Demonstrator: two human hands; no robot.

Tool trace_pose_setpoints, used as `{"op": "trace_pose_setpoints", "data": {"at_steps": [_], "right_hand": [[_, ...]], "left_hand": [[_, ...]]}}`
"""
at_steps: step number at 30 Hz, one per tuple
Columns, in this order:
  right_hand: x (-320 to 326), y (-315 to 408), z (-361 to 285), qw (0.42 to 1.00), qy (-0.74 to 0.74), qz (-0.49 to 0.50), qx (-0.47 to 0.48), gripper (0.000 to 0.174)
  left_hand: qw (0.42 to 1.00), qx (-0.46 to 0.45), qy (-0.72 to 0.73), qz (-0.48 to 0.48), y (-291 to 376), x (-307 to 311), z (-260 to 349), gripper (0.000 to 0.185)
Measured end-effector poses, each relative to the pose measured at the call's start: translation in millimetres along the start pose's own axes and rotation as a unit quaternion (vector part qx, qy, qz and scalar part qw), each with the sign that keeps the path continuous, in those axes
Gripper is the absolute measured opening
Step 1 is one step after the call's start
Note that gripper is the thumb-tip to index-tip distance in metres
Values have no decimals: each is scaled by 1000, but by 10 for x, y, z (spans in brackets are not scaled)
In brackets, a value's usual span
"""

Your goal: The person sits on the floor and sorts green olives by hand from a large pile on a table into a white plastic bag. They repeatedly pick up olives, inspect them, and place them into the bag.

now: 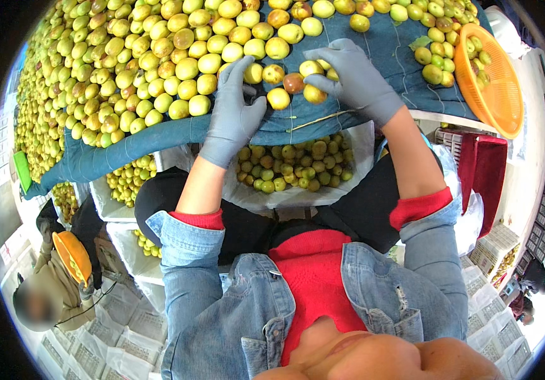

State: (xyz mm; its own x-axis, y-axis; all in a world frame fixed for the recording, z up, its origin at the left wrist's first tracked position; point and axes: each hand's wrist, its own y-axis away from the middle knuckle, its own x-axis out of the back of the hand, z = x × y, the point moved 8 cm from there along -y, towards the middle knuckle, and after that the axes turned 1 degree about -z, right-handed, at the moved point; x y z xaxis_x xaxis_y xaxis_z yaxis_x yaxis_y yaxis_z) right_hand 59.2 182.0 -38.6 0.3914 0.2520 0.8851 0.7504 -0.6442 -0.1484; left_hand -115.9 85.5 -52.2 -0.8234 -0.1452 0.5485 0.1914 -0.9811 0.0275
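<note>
Both my hands wear grey gloves and work over a blue cloth-covered table (296, 124) spread with yellow-green jujubes (187, 69), some patched with brown. My left hand (237, 111) has its fingers and thumb apart, fingertips beside a jujube (253, 73) at the edge of the pile. Cupped around several jujubes (311, 68), my right hand (360, 78) has its thumb against a yellow one with a brown patch (315, 94). Between the hands lie a reddish-brown jujube (294, 82) and a yellow one (278, 98). A thin dry stem (322, 119) lies near the cloth's front edge.
An orange plastic basket (500, 102) holding some jujubes tilts at the table's right end. Below the edge, between my knees, is a white-lined crate of jujubes (296, 164). More lined crates (132, 183) stand at left, near a person holding an orange basket (72, 256).
</note>
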Motion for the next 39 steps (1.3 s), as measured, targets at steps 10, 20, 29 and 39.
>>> {"op": "trace_pose_setpoints", "data": {"at_steps": [10,20,29,39], "right_hand": [[77,280,-67,990,-86,-111,-29,45],[142,204,-87,990,-90,-105,-15,39],[119,269,-236,995,-15,-90,48,49],[113,465,-223,971,-20,-240,-8,46]], "left_hand": [[991,-20,1,-133,213,-121,-1,60],[988,-15,-85,-130,229,-30,95,64],[989,-48,-82,-115,243,6,115,64],[985,-17,-60,-162,263,-17,111,44]]}}
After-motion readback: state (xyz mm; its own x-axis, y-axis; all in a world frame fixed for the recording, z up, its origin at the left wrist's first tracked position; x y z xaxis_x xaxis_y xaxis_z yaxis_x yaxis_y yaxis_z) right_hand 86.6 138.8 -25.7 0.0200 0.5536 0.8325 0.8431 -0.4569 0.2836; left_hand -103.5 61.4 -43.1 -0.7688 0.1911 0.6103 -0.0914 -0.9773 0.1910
